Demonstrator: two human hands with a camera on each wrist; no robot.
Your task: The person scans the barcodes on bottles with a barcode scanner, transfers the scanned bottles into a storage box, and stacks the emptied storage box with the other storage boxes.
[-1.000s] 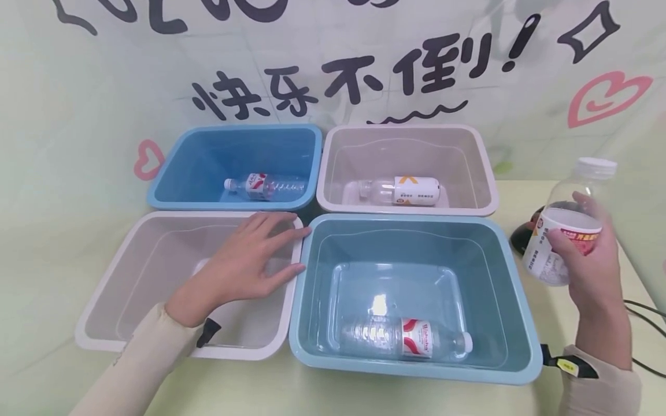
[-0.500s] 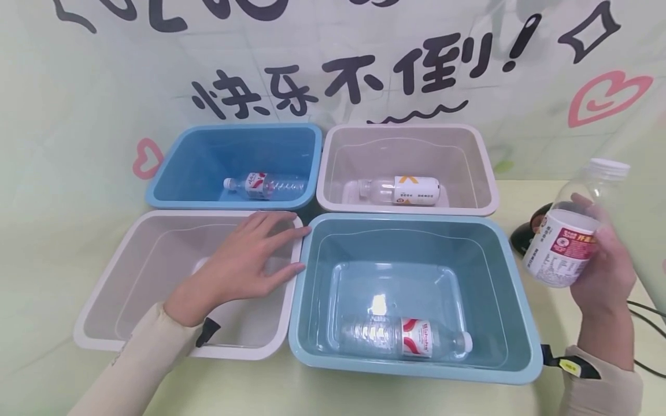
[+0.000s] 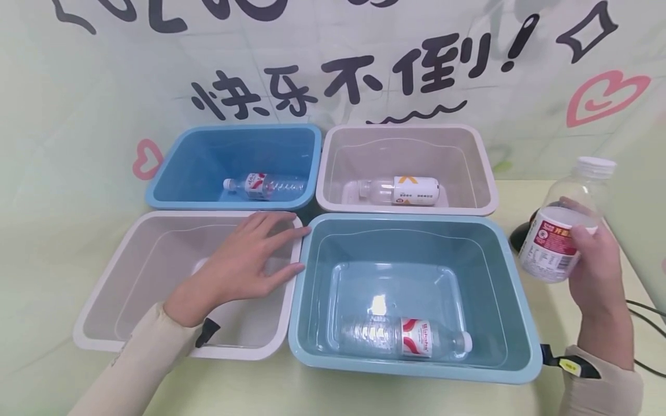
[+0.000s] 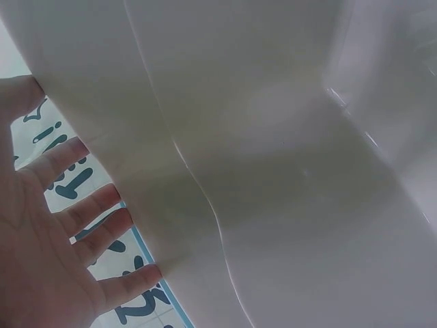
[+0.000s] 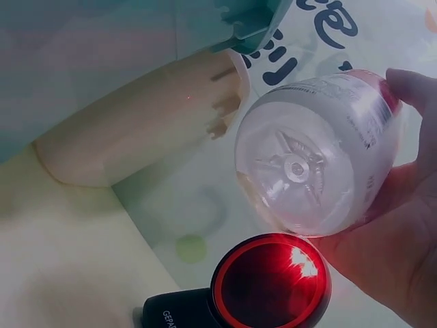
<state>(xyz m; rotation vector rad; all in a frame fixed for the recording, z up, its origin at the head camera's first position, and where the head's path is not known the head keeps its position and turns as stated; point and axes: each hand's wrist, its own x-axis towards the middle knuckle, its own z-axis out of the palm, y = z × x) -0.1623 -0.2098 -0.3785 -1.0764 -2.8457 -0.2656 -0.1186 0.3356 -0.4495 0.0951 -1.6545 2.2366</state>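
Note:
My left hand (image 3: pixel 244 260) rests with fingers spread on the right and back rim of the near-left pale grey bin (image 3: pixel 171 346). In the left wrist view, its fingertips (image 4: pixel 150 273) touch that bin's edge. My right hand (image 3: pixel 600 266) grips an upright, slightly tilted clear plastic bottle (image 3: pixel 546 248) with a white cap; a red panel and a barcode show on its white label. The bottle is held above the table, right of the light teal bin (image 3: pixel 416 374). Close to the bottle's ribbed base is a black scanner (image 5: pixel 270 280) with a glowing red window.
A red-labelled bottle (image 3: pixel 416 338) lies in the teal bin, and another bottle (image 3: pixel 260 186) in the back-left blue bin (image 3: pixel 171 173). The back-right pinkish bin (image 3: pixel 491 196) has a white-labelled bottle (image 3: pixel 416 190) in it. Black cables (image 3: pixel 647 323) run along the right edge.
The bottle in my right hand has turned, bringing the red panel and barcode round to the front. It shifted right, then back left. My left hand stays still.

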